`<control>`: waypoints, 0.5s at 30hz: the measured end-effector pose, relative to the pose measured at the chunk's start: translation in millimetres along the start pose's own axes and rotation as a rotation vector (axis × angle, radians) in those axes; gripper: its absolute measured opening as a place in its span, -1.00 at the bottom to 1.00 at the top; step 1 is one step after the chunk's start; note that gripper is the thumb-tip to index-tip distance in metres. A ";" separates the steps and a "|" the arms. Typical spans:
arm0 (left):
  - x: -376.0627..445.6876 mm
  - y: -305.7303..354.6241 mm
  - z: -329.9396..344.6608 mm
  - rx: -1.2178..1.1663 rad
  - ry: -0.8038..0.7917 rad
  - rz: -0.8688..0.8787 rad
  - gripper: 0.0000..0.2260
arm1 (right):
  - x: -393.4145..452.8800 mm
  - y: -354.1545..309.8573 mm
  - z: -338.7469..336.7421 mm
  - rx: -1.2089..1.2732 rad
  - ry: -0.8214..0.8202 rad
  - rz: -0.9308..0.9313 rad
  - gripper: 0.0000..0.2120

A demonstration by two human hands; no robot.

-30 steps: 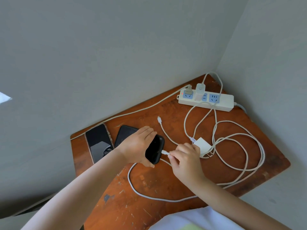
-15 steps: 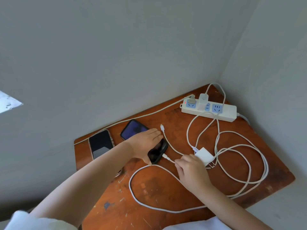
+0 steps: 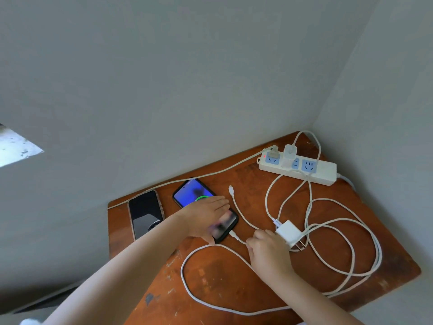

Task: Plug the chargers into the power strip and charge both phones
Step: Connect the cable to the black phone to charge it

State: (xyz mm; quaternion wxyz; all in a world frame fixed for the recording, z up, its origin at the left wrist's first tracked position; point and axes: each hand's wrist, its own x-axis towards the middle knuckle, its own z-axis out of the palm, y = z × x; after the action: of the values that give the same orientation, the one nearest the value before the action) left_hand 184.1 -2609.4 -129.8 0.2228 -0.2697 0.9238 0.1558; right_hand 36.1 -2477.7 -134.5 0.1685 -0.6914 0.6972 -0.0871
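A black phone lies flat on the wooden table with its screen lit blue and a green ring on it. My left hand rests flat over its near half, fingers spread. A white cable is plugged into the phone's near end, and my right hand pinches that cable just beside the plug. A second, dark phone lies to the left with nothing plugged in. One white charger sits in the white power strip. Another white charger lies loose on the table beside my right hand.
A free cable end lies between the lit phone and the power strip. Several loops of white cable cover the right half of the table. Grey walls meet in the corner behind the strip. A beige cord runs along the back edge.
The phone went from raised in my left hand to flat on the table, and its screen lit up. My right hand slid back along the cable from the plug.
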 end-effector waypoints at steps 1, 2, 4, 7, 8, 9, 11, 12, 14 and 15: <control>-6.7 1.9 3.6 -0.037 0.030 -0.032 -0.24 | -0.1 1.3 0.4 -0.009 0.025 -0.001 -0.93; -14.0 5.1 8.0 -0.079 0.077 -0.074 -0.25 | -0.5 1.3 0.8 -0.015 0.039 0.001 -0.89; -31.2 19.3 20.5 -0.134 0.263 -0.133 -0.32 | -1.4 1.1 4.9 -0.041 0.077 -0.012 -0.84; -52.7 50.2 48.9 -0.204 0.545 -0.221 -0.48 | -2.9 4.0 9.3 -0.034 0.180 -0.065 -0.80; -58.1 61.1 59.9 -0.257 0.569 -0.284 -0.50 | -4.5 4.6 11.1 -0.038 0.209 -0.085 -0.79; -61.7 70.5 71.8 -0.272 0.582 -0.333 -0.51 | -7.1 5.9 13.7 -0.041 0.241 -0.112 -0.75; -66.5 85.9 90.4 -0.304 0.526 -0.446 -0.48 | -15.0 10.2 19.6 -0.011 0.287 -0.203 -0.69; -68.0 90.3 98.8 -0.311 0.480 -0.515 -0.46 | -20.0 13.0 23.2 0.004 0.290 -0.259 -0.68; -69.9 93.7 112.2 -0.287 0.444 -0.597 -0.44 | -30.1 20.2 30.5 0.004 0.257 -0.364 -0.65; -70.0 94.8 116.0 -0.271 0.442 -0.612 -0.43 | -34.9 23.4 33.5 -0.013 0.219 -0.403 -0.63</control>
State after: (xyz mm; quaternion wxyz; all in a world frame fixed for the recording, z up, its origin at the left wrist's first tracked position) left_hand 221.1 -2455.6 -178.1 0.0174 -0.5862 0.7976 0.1409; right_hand 25.7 -2438.6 -169.9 0.0666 -0.8041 0.5596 -0.1891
